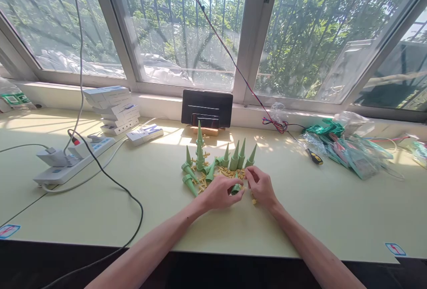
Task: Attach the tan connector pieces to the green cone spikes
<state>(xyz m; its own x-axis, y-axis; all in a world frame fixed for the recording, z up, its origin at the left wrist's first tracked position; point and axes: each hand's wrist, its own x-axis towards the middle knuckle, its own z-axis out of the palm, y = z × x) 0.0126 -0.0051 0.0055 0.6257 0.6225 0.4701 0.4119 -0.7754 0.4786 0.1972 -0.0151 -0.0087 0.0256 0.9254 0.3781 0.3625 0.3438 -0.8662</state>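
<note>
You have two hands over the table (pixel 320 218). Your left hand (pixel 222 192) is curled with a narrow gap, and it holds one green cone (pixel 235 188) by the fingers. Your right hand (pixel 262 186) is pinched almost closed. I cannot tell if a tiny bit is in its fingertips.

I count seven more green cones (pixel 234 158) standing with points up. At least three green cones (pixel 190 185) lie tipped over, left of your left hand. The yellow pieces (pixel 230 172) are too many to count. They lie around the cones, just past your left hand, and one yellow piece (pixel 254 201) sits by itself just beside your right hand, on the near side.

Past the cones are one black screen (pixel 207 104) and one smaller dark screen in front of it. On the left are one power strip (pixel 75 160), a stack of white boxes (pixel 116 110) and one white box (pixel 145 134) on its own. On the right is one yellow and black tool (pixel 314 157), by some plastic bags (pixel 353 151).

Your left fingers hide part of the held cone. The cones in the middle overlap, so some are hard to count.
</note>
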